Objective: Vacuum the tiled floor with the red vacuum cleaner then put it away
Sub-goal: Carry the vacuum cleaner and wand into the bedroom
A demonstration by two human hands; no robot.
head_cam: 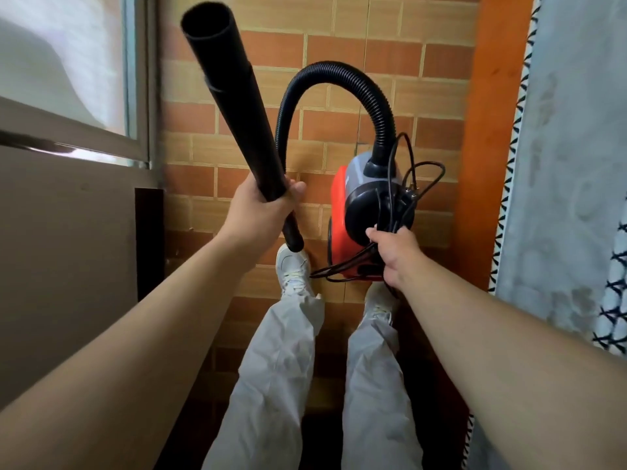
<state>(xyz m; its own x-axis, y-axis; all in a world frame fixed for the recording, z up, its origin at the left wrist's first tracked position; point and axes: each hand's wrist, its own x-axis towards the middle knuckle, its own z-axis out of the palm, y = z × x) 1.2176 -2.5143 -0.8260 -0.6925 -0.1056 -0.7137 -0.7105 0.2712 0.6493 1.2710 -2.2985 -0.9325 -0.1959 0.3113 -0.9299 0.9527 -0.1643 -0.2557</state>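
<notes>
Underfoot, floor (339,49): brick-pattern tiles, running from 12 o'clock down to the feet.
Vacuum cleaner (339,212): red body at 1 o'clock, lifted off the tiles.
Tube (234,106): black, tilted towards 11 o'clock, open end up.
Hose (325,71): arcs from tube to vacuum top.
Left hand (261,208): closed around tube's lower end.
Right hand (395,252): clenched on handle plus bundled cord (412,174).

The tiled floor (342,49) bears 2 white shoes (293,271).

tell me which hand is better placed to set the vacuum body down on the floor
Right hand: it already grips the red vacuum body and bundled cord. The left hand only holds the black tube.
</notes>
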